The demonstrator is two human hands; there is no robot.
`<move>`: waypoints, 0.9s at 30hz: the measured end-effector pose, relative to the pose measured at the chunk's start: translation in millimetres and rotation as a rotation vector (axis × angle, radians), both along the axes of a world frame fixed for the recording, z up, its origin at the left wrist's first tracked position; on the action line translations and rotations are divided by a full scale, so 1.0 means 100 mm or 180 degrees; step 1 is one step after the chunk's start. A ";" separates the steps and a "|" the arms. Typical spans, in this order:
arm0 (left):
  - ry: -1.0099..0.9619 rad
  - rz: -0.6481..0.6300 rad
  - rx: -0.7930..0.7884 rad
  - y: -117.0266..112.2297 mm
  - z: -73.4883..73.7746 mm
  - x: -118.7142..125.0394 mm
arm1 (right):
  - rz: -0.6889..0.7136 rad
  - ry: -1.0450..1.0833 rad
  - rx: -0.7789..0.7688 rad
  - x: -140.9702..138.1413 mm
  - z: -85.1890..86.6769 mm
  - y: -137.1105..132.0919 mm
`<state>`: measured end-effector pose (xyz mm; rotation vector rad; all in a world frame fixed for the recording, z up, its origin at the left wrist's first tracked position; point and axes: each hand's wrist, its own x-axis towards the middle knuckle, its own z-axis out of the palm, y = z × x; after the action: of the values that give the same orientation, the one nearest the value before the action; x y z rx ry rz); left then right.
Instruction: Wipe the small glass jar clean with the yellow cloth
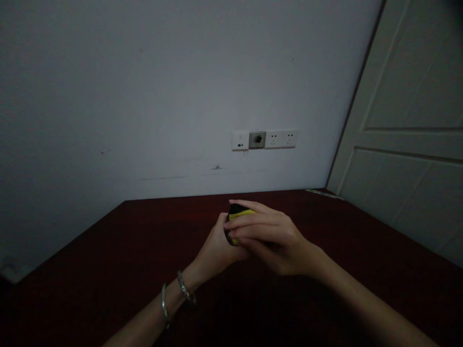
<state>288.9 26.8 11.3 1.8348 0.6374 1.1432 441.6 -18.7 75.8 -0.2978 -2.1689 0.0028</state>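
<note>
Both my hands meet above the middle of the table, around a small yellow-and-black object [238, 210]. It has a black top part and a yellow band below; its kind I cannot make out, as fingers cover most of it. My left hand [220, 246] grips it from the left and below, thumb up along its side, the other fingers hidden. My right hand [275, 231] is closed over its right side, with the fingers lying across its near face. Two silver bracelets [185, 289] circle my left wrist.
A dark red table [144, 241] spreads under my hands to a pale wall [162, 96]. Sockets and switch plates [273, 139] are set in the wall above the table's back edge. On the right stands a white panelled door [405, 120]. A thin strip [323, 193] lies at the back right corner.
</note>
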 end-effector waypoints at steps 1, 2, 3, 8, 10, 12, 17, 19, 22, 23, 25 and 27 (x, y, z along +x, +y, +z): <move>-0.0035 -0.0050 -0.0075 -0.01 0.01 -0.01 | -0.0029 0.0151 -0.0071 0.00 -0.01 0.03; -0.0079 -0.0102 -0.0161 -0.02 0.03 -0.02 | -0.0081 0.0343 -0.0178 0.00 -0.02 0.05; -0.0116 -0.0137 -0.0231 -0.04 0.05 -0.03 | -0.0161 0.0573 -0.0334 0.00 -0.04 0.08; -0.0177 -0.0176 -0.0529 -0.06 0.11 -0.09 | -0.0480 0.1463 -0.1347 -0.02 -0.07 0.15; -0.0281 -0.0290 -0.0647 -0.05 0.13 -0.11 | -0.0446 0.1552 -0.1376 -0.04 -0.08 0.13; -0.0450 -0.0424 -0.0747 -0.04 0.14 -0.11 | -0.0433 0.1584 -0.1132 -0.08 -0.10 0.09; -0.0803 -0.0538 -0.0717 -0.06 0.15 -0.13 | -0.0331 0.1545 -0.0319 -0.23 -0.21 0.00; -0.0764 -0.0541 -0.0667 -0.06 0.15 -0.13 | -0.0360 0.1629 -0.0297 -0.25 -0.24 0.00; -0.0629 -0.0541 -0.0682 -0.05 0.15 -0.13 | -0.0518 0.1823 -0.0530 -0.22 -0.22 0.03; -0.0627 -0.0559 -0.0717 -0.05 0.14 -0.12 | -0.0562 0.1859 -0.0634 -0.20 -0.21 0.04; -0.0656 -0.0613 -0.0837 -0.03 0.13 -0.12 | -0.0604 0.1849 -0.0825 -0.17 -0.19 0.08; -0.0674 -0.0624 -0.0959 0.00 0.11 -0.12 | -0.0630 0.1802 -0.0955 -0.16 -0.18 0.10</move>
<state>277.3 26.7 22.7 1.4637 0.4672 1.0317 425.9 -8.3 58.0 -0.6039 -1.5664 0.2711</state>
